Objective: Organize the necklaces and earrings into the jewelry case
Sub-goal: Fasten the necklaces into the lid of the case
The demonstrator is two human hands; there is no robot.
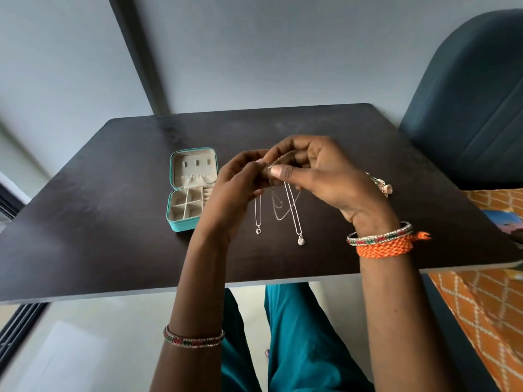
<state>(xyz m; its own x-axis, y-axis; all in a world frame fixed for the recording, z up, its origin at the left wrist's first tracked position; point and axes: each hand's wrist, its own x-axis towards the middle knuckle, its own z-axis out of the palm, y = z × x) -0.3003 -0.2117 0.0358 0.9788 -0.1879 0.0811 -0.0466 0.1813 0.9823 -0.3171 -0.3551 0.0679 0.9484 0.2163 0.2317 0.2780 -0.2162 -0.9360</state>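
A small teal jewelry case (181,222) lies open on the dark table (113,210), its beige lid up and its divided compartments showing. Just right of it, my left hand (237,193) and my right hand (317,176) meet above the table and pinch the tops of thin silver necklaces (294,213). The chains hang down from my fingers. One ends in a small heart pendant (258,231), another in a round pendant (300,240). Earrings (383,188) lie on the table behind my right wrist, partly hidden.
A blue upholstered chair (469,108) stands at the table's far right corner. An orange patterned cloth (481,306) lies to the right below the table edge. The table's front edge runs just under my forearms.
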